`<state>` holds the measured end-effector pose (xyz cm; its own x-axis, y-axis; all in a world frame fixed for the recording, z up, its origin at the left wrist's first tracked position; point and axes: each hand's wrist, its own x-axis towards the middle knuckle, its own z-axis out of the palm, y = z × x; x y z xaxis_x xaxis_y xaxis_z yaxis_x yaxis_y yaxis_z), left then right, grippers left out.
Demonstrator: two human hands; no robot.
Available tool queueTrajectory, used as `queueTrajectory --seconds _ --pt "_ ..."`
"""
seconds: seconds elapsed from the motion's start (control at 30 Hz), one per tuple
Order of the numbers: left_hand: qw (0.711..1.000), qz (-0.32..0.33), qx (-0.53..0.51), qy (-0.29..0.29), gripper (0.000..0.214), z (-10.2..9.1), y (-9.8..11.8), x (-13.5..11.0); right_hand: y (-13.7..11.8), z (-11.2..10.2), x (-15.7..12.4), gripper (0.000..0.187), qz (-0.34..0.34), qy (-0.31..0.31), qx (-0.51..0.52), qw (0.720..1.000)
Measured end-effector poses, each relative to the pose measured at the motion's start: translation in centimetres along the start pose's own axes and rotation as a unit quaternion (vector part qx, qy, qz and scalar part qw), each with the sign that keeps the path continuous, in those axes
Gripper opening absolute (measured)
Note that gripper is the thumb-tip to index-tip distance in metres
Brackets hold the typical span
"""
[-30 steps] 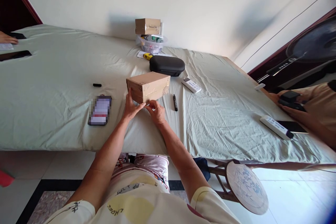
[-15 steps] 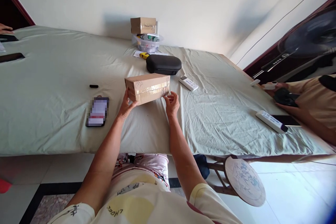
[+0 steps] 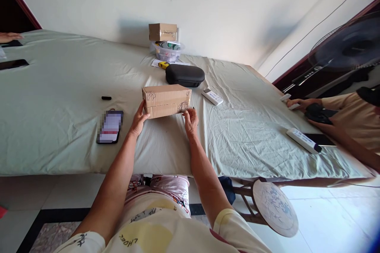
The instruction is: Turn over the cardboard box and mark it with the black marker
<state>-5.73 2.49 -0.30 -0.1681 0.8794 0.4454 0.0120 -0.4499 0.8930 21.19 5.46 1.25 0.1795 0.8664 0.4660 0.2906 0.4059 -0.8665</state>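
Left grip (image 3: 138,120), right grip (image 3: 190,120) clasp box (image 3: 166,101) edges.

The cardboard box (image 3: 166,101) held between the left hand (image 3: 138,120) and the right hand (image 3: 190,120) is matt brown board with scribbled marks. Under the hands, the cloth (image 3: 59,99) over the counter is pale green, matt and creased. Left of the left hand, the phone (image 3: 110,126) has a glossy screen. Beyond the hands, the black case (image 3: 185,75) looks matt and finely textured. The remote (image 3: 212,97) beyond the right hand is smooth white plastic.

Phone (image 3: 109,126) left, black case (image 3: 185,75) behind box (image 3: 166,101); cloth (image 3: 59,87) between seems open.
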Motion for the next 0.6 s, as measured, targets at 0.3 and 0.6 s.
queueTrajectory --seconds 0.3,0.6 --pt "0.995 -0.031 -0.047 0.076 0.060 -0.1 -0.7 0.2 -1.0 0.2 -0.8 0.061 -0.007 0.036 -0.146 0.989" --pt "0.977 0.089 0.155 0.118 0.073 2.3 1.3 -1.2 -0.9 1.2 -1.1 0.063 -0.106 0.087 -0.134 0.981"
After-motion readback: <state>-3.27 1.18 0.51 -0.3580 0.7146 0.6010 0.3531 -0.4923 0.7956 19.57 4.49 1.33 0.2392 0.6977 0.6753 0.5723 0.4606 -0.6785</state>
